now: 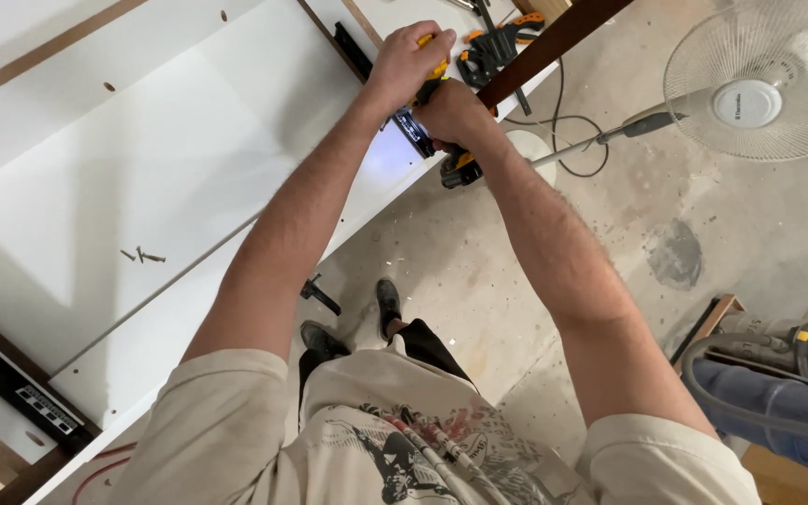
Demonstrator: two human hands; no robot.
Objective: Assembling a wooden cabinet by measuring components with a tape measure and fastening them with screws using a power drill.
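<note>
White panel (142,178) fills the left of the head view, lying flat on the worktop, with drilled holes near its far edge. Both my arms reach out over its right edge. My left hand (407,58) is wrapped over the yellow top of a power drill (441,140), fingers curled tight around it. My right hand (453,114) is closed on the same drill lower down, around the grip; the tool's yellow-and-black base pokes out just below my fist. The drill sits at the panel's right edge, and its lamp throws a bluish patch onto the white surface beside it. Three loose screws (141,254) lie on the panel, well apart from my hands. Clamps (497,45) in orange and black rest beyond the drill, near a dark wooden rail (563,37). A pedestal fan (750,84) lies tilted on the dusty concrete floor (479,271) to the right. A grey hose (750,411) curls at lower right. My black shoes (357,318) stand below the panel's edge.
</note>
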